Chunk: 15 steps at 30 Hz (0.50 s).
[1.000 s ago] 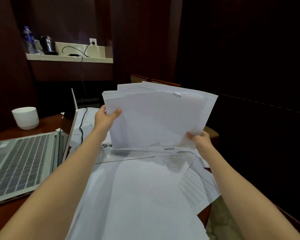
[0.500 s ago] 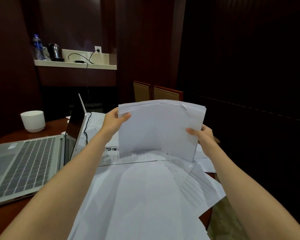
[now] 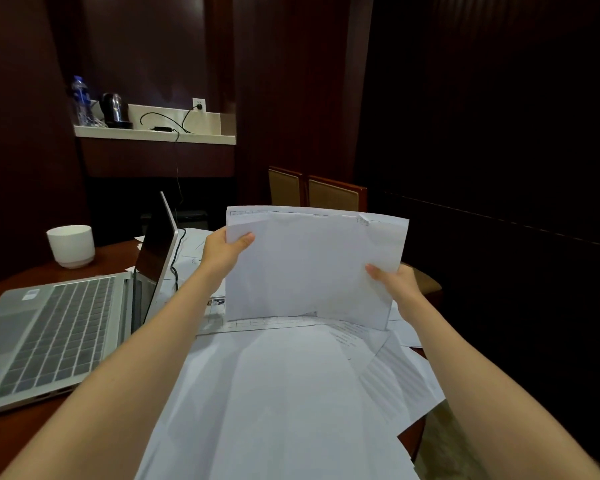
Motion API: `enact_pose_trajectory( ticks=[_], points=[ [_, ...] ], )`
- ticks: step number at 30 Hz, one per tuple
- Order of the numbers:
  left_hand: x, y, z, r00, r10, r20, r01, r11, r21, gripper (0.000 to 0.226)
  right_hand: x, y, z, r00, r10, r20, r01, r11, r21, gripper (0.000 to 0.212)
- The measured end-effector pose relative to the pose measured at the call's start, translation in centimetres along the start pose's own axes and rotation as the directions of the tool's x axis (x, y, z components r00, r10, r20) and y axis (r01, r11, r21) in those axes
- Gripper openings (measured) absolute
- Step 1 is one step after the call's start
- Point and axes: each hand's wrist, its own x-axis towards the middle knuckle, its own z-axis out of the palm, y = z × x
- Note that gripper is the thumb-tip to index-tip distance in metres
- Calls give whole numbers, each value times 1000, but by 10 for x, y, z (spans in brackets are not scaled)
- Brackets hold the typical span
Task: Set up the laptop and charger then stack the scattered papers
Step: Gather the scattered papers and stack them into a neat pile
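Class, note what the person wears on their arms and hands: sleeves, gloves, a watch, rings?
Nothing worn shows. The left forearm and right forearm are bare to the frame's edge, with no sleeve or cuff in view. The left hand and right hand have no gloves; no watch, bracelet or ring shows.

Dim room, bright papers (image 3: 312,268) (wide-angle bowing)

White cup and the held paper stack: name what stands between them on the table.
The laptop, open with its screen edge-on, stands between the white cup and the paper stack, seen in the head view.
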Motion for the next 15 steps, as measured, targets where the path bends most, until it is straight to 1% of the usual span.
enact_pose_trajectory(
  ticks=[6, 9, 10, 12, 15],
  points=[
    [6, 9, -4, 999, 43, -31, -44, 999, -23, 25, 5, -16, 0, 999, -45, -30, 41, 993, -114, 31],
    [11, 10, -5, 996, 48, -70, -46, 999, 17, 14, 3, -19, -6, 1000, -17, 10, 19, 988, -153, 32],
    [12, 9, -6, 996, 40, -75, -39, 999, 19, 14, 3, -19, -8, 999, 9, 35, -3, 987, -158, 32],
    [12, 7, -8, 998, 21, -59, -20, 1000, 20, 22, 2, -17, -14, 995, 65, 80, -50, 981, -187, 34],
    [11, 0, -13, 999, 27, -40, -22, 991, 134, 26, 2, -12, -20, 985, 144, 93, -117, 961, -252, 38]
  ],
)
